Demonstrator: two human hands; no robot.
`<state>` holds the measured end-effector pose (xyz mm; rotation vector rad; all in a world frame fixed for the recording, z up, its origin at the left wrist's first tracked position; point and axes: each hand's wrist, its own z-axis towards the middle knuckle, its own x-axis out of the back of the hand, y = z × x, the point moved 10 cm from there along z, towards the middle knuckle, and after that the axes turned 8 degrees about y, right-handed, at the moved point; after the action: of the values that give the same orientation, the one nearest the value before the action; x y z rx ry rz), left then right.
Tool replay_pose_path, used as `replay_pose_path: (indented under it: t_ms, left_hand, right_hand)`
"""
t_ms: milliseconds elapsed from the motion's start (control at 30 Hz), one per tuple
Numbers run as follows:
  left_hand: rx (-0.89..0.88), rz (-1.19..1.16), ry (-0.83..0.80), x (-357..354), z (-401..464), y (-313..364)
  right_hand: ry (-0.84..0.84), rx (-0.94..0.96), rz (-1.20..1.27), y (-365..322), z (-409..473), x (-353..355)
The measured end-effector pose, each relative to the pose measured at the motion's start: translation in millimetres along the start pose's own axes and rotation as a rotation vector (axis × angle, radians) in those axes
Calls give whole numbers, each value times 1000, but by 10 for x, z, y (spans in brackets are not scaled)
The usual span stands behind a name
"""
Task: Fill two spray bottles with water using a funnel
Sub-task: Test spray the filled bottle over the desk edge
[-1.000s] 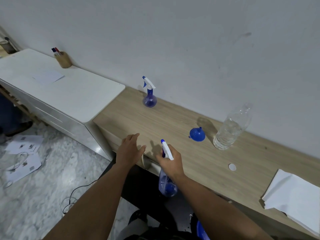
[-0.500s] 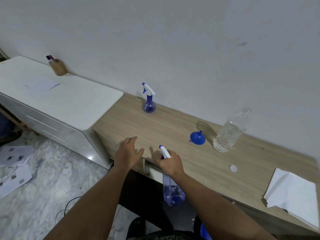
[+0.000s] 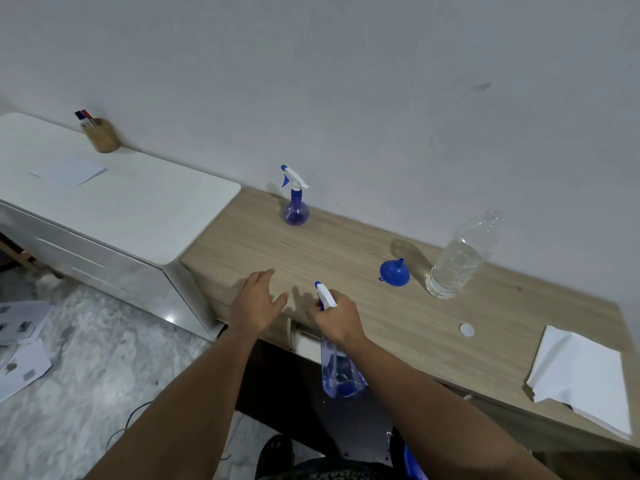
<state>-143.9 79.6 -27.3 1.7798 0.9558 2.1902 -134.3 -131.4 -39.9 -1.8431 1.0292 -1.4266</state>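
Against a bare grey wall runs a pale wooden desk (image 3: 363, 251). At its front edge the right hand (image 3: 337, 318) grips the neck of a translucent blue spray bottle (image 3: 341, 370) with a white trigger head, its body hanging below the desktop. The left hand (image 3: 258, 304) hovers beside it, fingers spread and empty. Farther off stand a blue funnel (image 3: 394, 273), a clear water bottle (image 3: 459, 259) and a second spray bottle (image 3: 294, 202). Compared with a second ago, both hands sit much the same, while the view has tilted up slightly.
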Motion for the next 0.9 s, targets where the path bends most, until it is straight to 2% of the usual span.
replay_pose_path:
  t_ms: [467,700,900]
  left_hand:
    - [-34,-30,-15,1,180,122]
    - [-40,-15,-8,29,267,172]
    - [-33,-3,-11,38,313,161]
  right_hand:
    - [42,-44,-63,-54,221,58]
    - [-13,-110,-131,-3,307,52]
    - [-9,-49,-154,-70,378,34]
